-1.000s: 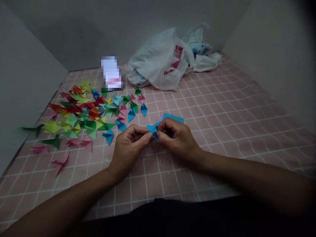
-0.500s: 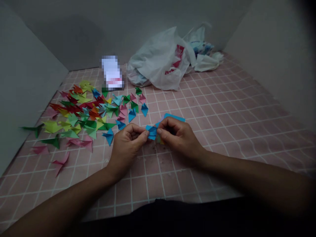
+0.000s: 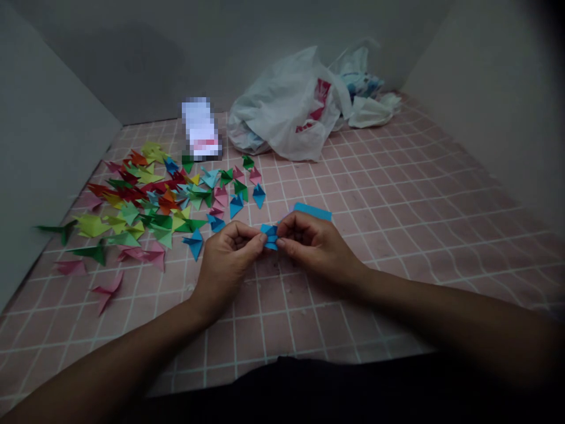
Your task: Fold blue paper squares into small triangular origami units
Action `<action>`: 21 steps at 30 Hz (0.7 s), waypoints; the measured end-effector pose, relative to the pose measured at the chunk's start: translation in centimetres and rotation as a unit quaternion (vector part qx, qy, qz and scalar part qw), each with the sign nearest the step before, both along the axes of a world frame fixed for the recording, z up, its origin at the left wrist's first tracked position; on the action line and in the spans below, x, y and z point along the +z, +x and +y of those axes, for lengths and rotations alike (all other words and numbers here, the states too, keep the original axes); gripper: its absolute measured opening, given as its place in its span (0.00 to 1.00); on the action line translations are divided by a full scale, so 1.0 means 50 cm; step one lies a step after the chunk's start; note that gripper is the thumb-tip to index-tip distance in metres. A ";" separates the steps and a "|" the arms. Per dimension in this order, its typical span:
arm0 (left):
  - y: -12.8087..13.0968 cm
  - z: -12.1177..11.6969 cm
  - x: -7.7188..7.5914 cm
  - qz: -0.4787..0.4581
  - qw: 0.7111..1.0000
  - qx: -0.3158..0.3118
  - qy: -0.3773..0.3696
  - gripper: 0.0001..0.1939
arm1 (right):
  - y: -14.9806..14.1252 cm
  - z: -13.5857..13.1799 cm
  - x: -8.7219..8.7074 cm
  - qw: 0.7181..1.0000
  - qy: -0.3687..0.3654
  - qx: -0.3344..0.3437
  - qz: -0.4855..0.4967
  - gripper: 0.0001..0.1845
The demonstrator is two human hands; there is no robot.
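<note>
A small piece of folded blue origami paper (image 3: 269, 237) is held between my two hands. My left hand (image 3: 229, 253) pinches its left side between thumb and forefinger, the other fingers curled. On its right side, my right hand (image 3: 315, 241) grips with thumb and forefinger. Behind my right hand lies flat blue paper (image 3: 314, 211), partly covered by the hand. Several folded blue paper cranes (image 3: 193, 242) sit just left of and beyond my left hand.
A spread of many-coloured paper cranes (image 3: 163, 221) covers the left of the pink checked cloth (image 3: 397, 235). Beyond it a phone (image 3: 201, 129) stands lit, its screen blurred. White plastic bags (image 3: 286, 106) lie at the back, near the grey walls.
My right hand has shifted slightly left, its fingers closer to my left hand on the folded blue paper. The left hand has stayed nearly still.
</note>
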State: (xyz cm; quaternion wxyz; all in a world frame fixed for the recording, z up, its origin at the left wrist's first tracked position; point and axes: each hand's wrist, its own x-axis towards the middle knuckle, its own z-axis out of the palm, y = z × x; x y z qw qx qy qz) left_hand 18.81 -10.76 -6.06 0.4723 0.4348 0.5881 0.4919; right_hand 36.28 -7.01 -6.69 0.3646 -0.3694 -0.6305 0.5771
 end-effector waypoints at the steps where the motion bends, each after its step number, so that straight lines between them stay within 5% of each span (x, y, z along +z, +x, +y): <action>1: 0.000 -0.001 0.000 0.007 1.000 -0.002 0.005 0.08 | 0.001 0.000 0.001 1.000 0.000 -0.003 -0.012 0.06; 14: 0.011 -0.010 0.006 0.030 0.999 -0.015 0.021 0.07 | -0.006 -0.008 0.007 0.997 0.003 -0.068 -0.041 0.07; 21: 0.005 -0.003 0.007 0.031 0.999 -0.013 0.008 0.07 | -0.002 -0.002 0.007 0.999 -0.025 -0.039 -0.019 0.09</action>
